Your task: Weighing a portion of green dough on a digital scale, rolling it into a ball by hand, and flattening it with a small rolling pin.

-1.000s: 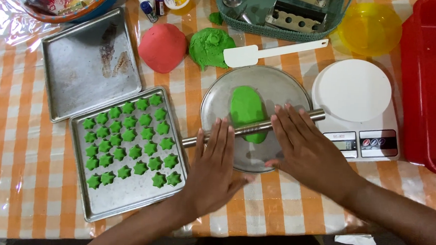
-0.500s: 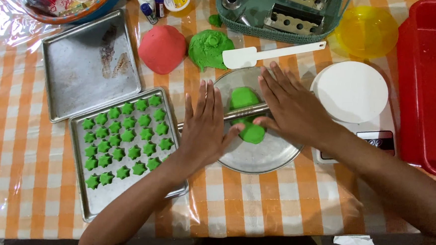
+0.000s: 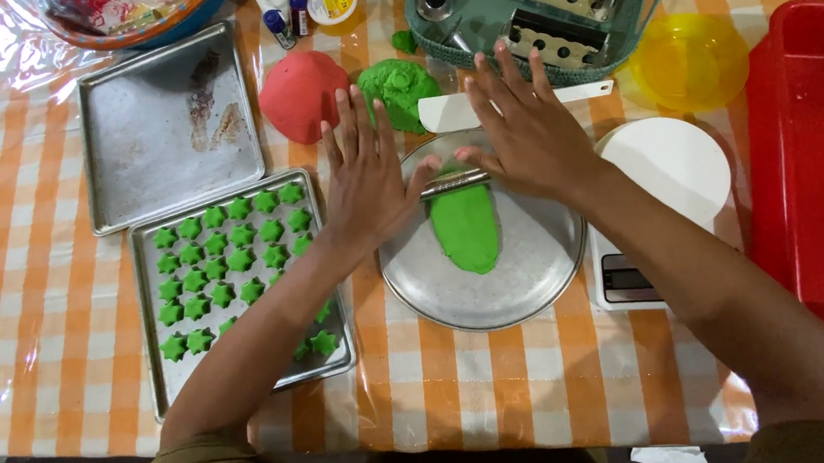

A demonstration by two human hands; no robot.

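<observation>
Both hands lie flat and unclenched on one thin metal rolling rod (image 3: pixel 454 180): left hand (image 3: pixel 368 178), right hand (image 3: pixel 528 134). The rod rests on one flattened green dough piece (image 3: pixel 467 227) in one round metal plate (image 3: pixel 512 293). On the table (image 3: pixel 40 334) lie two baking trays, one bare (image 3: pixel 154 133), one (image 3: pixel 330 354) holding star-shaped green pieces (image 3: pixel 217 273), roughly two dozen.

Checked table (image 3: pixel 31 334): two trays (image 3: pixel 168 125), round plate (image 3: pixel 512 293), red dough (image 3: pixel 299 94), scale (image 3: pixel 664 170).

Evenly lit from above; glare on plastic table cover (image 3: pixel 7 60) at upper left; soft shadows beneath forearms; slight motion blur throughout.
</observation>
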